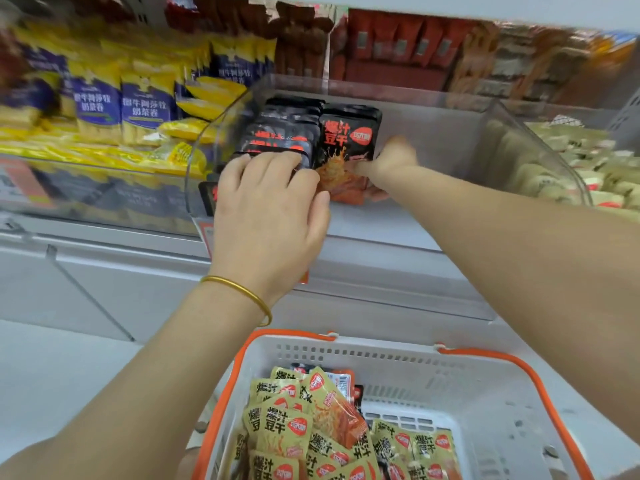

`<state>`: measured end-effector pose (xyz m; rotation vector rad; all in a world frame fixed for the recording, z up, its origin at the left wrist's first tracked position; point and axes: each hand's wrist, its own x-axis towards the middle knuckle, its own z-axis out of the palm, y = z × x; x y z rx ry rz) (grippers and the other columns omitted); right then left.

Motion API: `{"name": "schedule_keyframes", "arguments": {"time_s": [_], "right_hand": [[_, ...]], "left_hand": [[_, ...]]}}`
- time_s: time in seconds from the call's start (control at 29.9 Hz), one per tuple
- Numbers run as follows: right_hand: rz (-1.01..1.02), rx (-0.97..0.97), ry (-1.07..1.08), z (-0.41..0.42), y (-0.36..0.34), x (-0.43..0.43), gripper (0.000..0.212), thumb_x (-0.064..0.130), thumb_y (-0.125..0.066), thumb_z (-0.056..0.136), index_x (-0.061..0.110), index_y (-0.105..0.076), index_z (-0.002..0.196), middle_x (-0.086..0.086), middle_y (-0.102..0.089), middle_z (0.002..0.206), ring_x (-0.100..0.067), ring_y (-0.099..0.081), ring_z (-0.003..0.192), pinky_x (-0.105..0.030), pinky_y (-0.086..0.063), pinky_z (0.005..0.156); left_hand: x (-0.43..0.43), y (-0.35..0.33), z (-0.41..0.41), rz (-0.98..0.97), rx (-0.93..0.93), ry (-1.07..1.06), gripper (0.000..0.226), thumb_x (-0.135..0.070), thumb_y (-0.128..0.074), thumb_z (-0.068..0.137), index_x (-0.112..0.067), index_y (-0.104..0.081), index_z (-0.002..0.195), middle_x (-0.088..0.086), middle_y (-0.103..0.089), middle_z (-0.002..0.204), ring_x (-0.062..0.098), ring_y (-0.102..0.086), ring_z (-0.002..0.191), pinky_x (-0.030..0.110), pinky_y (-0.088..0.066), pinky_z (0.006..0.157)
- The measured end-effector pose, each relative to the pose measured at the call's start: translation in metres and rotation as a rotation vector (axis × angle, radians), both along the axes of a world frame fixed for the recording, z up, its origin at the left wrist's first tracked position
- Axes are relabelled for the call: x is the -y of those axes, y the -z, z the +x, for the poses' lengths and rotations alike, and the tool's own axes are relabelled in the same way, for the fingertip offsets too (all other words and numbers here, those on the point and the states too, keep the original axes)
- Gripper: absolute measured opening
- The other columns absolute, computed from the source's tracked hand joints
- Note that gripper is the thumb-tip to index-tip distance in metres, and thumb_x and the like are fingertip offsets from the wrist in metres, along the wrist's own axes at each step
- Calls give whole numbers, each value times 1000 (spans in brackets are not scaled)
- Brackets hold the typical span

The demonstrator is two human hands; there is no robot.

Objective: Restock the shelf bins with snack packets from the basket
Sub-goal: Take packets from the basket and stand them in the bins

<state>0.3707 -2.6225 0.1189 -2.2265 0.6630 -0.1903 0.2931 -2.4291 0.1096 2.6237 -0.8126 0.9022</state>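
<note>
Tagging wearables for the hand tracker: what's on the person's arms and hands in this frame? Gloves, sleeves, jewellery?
Both forearms are bare as far as the frame shows: no sleeves, no gloves. The left hand has a thin, plain gold-coloured round bangle at the wrist. The right hand and its wrist show nothing worn. No watch, and no rings can be made out on the visible fingers of either hand.

One head-worn wide-angle view looks forward and down, close to the shelf; the clear bin [381, 98] sits at twelve o'clock, the basket [485, 393] at six o'clock directly below the lens; both forearms reach in from the bottom corners; edges blur.
</note>
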Motion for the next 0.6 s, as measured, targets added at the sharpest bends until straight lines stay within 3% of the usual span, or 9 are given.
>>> {"name": "schedule_keyframes", "arguments": {"time_s": [0.03, 0.1, 0.17, 0.23, 0.3, 0.37, 0.43, 0.5, 0.6], "right_hand": [[5, -15, -16, -7, -6, -2, 39, 30, -73, 83, 5, -44, 77, -15, -65, 83, -30, -69, 72, -41, -60, 67], [-2, -26, -52, -24, -23, -6, 33, 27, -72, 84, 3, -50, 82, -15, -66, 78, -27, -67, 67, -38, -59, 67], [6, 53, -88, -50, -43, -10, 29, 21, -72, 85, 4, -50, 92, -11, -59, 68, -25, -65, 60, -36, -59, 59], [47, 211, -138, -95, -61, -13, 31, 14, -71, 84, 15, -40, 82, -7, -54, 66, -23, -65, 54, -30, -53, 46], [78, 318, -224, -155, -69, -12, 33, 11, -70, 84, 16, -38, 78, -3, -53, 63, -20, -66, 49, -26, -48, 40], [152, 284, -325, -210, -59, -4, 27, 8, -69, 84, 15, -44, 77, -4, -53, 59, -18, -64, 44, -26, -45, 38], [223, 85, -363, -241, -18, 8, 21, 5, -67, 85, 11, -49, 76, -5, -55, 57, -17, -61, 43, -26, -47, 39], [225, -241, -373, -257, 49, 17, 17, 4, -64, 88, 9, -52, 76, -9, -59, 63, -20, -63, 51, -26, -50, 44], [66, -780, -504, -276, 163, 24, 4, 6, -60, 89, 4, -63, 89, -14, -66, 87, -27, -68, 75, -31, -57, 60]], "left_hand": [[0, -1, -2, -19, 10, 11, 37, -35, -37, 92, -15, -66, 102, 4, -61, 119, 27, -53, 115, 40, -26, 103], [0, -3, -9, -55, 69, 51, 33, -32, -41, 92, -13, -65, 102, 5, -61, 120, 28, -52, 115, 41, -27, 104], [1, -8, -26, -92, 182, 113, 27, -28, -45, 91, -12, -66, 99, 4, -63, 115, 29, -54, 109, 41, -32, 97], [6, -10, -51, -151, 237, 205, 24, -24, -48, 89, -12, -67, 94, 2, -65, 107, 30, -56, 98, 41, -35, 84], [13, -2, -76, -168, 157, 338, 22, -20, -48, 87, -10, -66, 90, 5, -65, 97, 31, -57, 88, 42, -41, 74], [20, 20, -97, -60, -30, 425, 24, -21, -45, 86, -8, -65, 87, 7, -64, 89, 32, -57, 83, 45, -46, 68], [28, 51, -115, 177, -287, 432, 36, -31, -35, 84, -11, -65, 88, 6, -64, 88, 32, -58, 86, 44, -51, 69], [36, 84, -133, 411, -508, 404, 42, -37, -30, 86, -16, -64, 95, 2, -64, 97, 27, -57, 98, 42, -52, 78], [45, 122, -150, 596, -607, 416, 27, -31, -40, 92, -21, -61, 106, -1, -59, 110, 22, -52, 110, 39, -49, 85]]}}
